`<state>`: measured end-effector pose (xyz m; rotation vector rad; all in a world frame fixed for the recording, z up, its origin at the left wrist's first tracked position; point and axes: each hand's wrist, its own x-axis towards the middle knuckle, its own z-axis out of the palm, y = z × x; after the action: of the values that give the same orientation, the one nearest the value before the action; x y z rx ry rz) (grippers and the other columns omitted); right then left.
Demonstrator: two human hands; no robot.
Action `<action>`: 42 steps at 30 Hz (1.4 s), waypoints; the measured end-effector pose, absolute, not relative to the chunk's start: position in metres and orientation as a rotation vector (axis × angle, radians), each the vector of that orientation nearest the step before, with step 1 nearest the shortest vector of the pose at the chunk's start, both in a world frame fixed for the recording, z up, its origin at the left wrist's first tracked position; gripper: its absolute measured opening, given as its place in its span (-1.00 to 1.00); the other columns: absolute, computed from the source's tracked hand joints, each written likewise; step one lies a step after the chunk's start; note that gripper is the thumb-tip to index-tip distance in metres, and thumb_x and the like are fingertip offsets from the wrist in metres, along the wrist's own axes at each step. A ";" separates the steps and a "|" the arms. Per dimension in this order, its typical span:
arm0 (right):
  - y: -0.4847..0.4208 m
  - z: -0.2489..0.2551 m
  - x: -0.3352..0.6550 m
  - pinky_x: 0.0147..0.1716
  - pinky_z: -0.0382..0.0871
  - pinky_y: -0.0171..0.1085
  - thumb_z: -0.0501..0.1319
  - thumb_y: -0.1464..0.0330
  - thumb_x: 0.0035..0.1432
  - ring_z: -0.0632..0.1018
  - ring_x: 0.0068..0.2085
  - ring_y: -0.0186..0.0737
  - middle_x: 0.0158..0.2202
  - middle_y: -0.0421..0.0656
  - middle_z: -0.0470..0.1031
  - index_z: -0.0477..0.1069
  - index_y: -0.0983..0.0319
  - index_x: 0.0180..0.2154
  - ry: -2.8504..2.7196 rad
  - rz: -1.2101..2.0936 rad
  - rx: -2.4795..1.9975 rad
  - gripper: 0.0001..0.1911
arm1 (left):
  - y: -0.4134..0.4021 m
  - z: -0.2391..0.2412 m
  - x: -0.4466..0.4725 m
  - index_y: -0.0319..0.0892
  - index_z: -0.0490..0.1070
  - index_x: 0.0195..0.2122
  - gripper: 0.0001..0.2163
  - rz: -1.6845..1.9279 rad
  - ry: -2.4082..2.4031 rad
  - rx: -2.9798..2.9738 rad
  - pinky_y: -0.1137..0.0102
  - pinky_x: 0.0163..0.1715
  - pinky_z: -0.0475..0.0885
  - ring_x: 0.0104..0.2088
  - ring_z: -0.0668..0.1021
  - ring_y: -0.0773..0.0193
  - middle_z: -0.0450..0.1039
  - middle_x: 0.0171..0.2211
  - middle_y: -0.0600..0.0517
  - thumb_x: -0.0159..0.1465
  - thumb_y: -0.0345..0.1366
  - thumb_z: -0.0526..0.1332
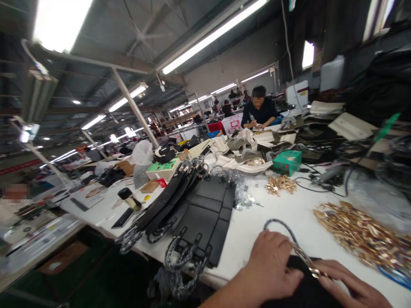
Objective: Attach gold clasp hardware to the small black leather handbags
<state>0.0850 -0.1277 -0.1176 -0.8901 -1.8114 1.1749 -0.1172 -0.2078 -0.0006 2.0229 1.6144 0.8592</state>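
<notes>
My left hand (pixel 271 267) is closed around a curved dark cord handle (pixel 282 224) near the table's front edge. A gold metal fitting (pixel 303 255) runs from that handle toward my right hand (pixel 349 282). The right thumb and fingers pinch the fitting's shiny lower end. Beneath both hands lies a black panel (pixel 308 286), partly hidden by them. Left of my hands, several black bag panels (pixel 205 205) are stacked with patterned grey loop handles (pixel 184 265) hanging over the edge.
Right of my hands spreads a large heap of gold metal fittings (pixel 356 235), with a smaller pile (pixel 280 185) beyond. A green box (pixel 287 162) with cables stands behind. Pale cut pieces (pixel 244 149) cover the back, where a person (pixel 259 109) works. A phone (pixel 123 218) lies left.
</notes>
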 end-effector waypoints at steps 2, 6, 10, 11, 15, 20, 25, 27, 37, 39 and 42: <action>-0.138 -0.089 0.090 -0.04 0.53 -0.05 0.29 0.04 0.08 0.60 -0.07 0.12 -0.11 -0.04 0.61 0.64 0.04 -0.20 -1.773 1.364 -0.883 -0.68 | -0.200 0.004 -0.118 -0.13 0.52 -0.04 -0.66 0.874 1.569 2.031 0.03 0.15 0.20 0.03 0.45 -0.17 0.50 -0.04 -0.22 0.12 -0.37 0.31; -0.140 -0.054 0.087 0.06 0.39 -0.04 0.28 0.06 0.16 0.55 -0.04 0.03 -0.12 -0.03 0.60 0.60 0.16 -0.18 -1.683 1.610 -0.690 -0.65 | -0.180 0.016 -0.120 -0.08 0.55 -0.26 -0.85 0.979 1.568 1.867 -0.02 0.25 0.02 0.10 0.37 -0.21 0.50 -0.10 -0.17 0.12 -0.34 0.33; -0.138 -0.056 0.078 0.08 0.33 -0.07 0.33 0.06 0.13 0.54 -0.04 -0.06 -0.13 -0.08 0.58 0.59 0.17 -0.22 -1.546 1.772 -0.563 -0.67 | -0.165 0.015 -0.126 -0.05 0.59 -0.20 -0.61 1.016 1.355 1.656 0.09 0.32 -0.13 0.11 0.38 -0.18 0.54 -0.15 -0.12 -0.11 -0.40 0.48; -0.139 -0.059 0.075 0.08 0.33 -0.07 0.34 0.07 0.12 0.54 -0.04 -0.06 -0.13 -0.09 0.58 0.59 0.16 -0.22 -1.508 1.804 -0.553 -0.68 | -0.162 0.012 -0.128 -0.04 0.60 -0.17 -0.58 0.916 1.351 1.716 0.09 0.30 -0.08 0.04 0.44 -0.17 0.55 -0.21 -0.10 -0.11 -0.38 0.49; -0.144 -0.069 0.070 0.06 0.34 -0.09 0.35 0.04 0.10 0.53 -0.04 -0.08 -0.14 -0.11 0.57 0.60 0.14 -0.23 -1.365 1.860 -0.596 -0.66 | -0.154 -0.009 -0.132 0.05 0.60 -0.17 -0.74 0.302 1.466 2.076 0.21 -0.08 0.27 -0.32 0.55 -0.03 0.56 -0.43 -0.02 0.08 -0.17 0.39; -0.154 -0.072 0.089 -0.03 0.36 -0.19 0.32 0.09 0.15 0.52 -0.10 -0.13 -0.17 -0.11 0.53 0.61 0.17 -0.20 -1.423 1.639 -0.912 -0.68 | -0.141 -0.028 -0.139 0.15 0.59 -0.12 -0.63 0.046 1.518 2.110 0.39 -0.42 0.15 -0.41 0.53 0.13 0.58 -0.44 0.08 0.07 0.10 0.34; -0.173 -0.074 0.097 -0.17 0.39 -0.23 0.28 0.15 0.21 0.54 -0.21 -0.16 -0.22 -0.12 0.56 0.60 0.17 -0.15 -1.591 1.517 -1.091 -0.72 | -0.128 -0.039 -0.150 0.05 0.63 -0.32 -0.70 -0.016 1.499 1.935 0.42 -0.49 0.09 -0.46 0.47 0.26 0.56 -0.48 0.12 0.08 0.10 0.32; -0.177 -0.077 0.091 -0.18 0.41 -0.24 0.29 0.18 0.20 0.55 -0.22 -0.17 -0.24 -0.13 0.58 0.59 0.17 -0.18 -1.621 1.465 -1.136 -0.76 | -0.124 -0.042 -0.150 0.05 0.63 -0.31 -0.69 -0.005 1.479 1.947 0.42 -0.48 0.09 -0.44 0.47 0.27 0.57 -0.46 0.13 0.13 0.11 0.26; -0.178 -0.083 0.066 -0.32 0.42 -0.33 0.29 0.37 0.18 0.58 -0.37 -0.27 -0.35 -0.21 0.61 0.58 0.17 -0.25 -1.867 1.059 -1.212 -0.90 | -0.113 -0.050 -0.149 0.02 0.61 -0.34 -0.55 -0.163 1.483 1.918 0.42 -0.48 0.14 -0.42 0.49 0.27 0.57 -0.45 0.13 0.13 0.24 0.13; -0.177 -0.083 0.063 -0.34 0.40 -0.33 0.27 0.40 0.19 0.57 -0.38 -0.29 -0.36 -0.22 0.60 0.58 0.17 -0.23 -1.918 1.005 -1.195 -0.88 | -0.113 -0.050 -0.149 0.01 0.60 -0.37 -0.55 -0.155 1.487 1.915 0.42 -0.50 0.13 -0.44 0.48 0.29 0.55 -0.48 0.13 0.12 0.25 0.13; -0.174 -0.083 0.058 -0.38 0.36 -0.34 0.27 0.43 0.19 0.55 -0.42 -0.31 -0.40 -0.24 0.58 0.57 0.17 -0.25 -1.958 0.962 -1.200 -0.89 | -0.113 -0.051 -0.149 0.00 0.59 -0.41 -0.57 -0.136 1.494 1.905 0.42 -0.52 0.11 -0.48 0.47 0.30 0.52 -0.52 0.14 0.12 0.23 0.15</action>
<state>0.0578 -0.1743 -0.0835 -1.2001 -1.9585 0.9620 -0.1494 -0.1126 -0.0513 1.9049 1.4939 -0.1356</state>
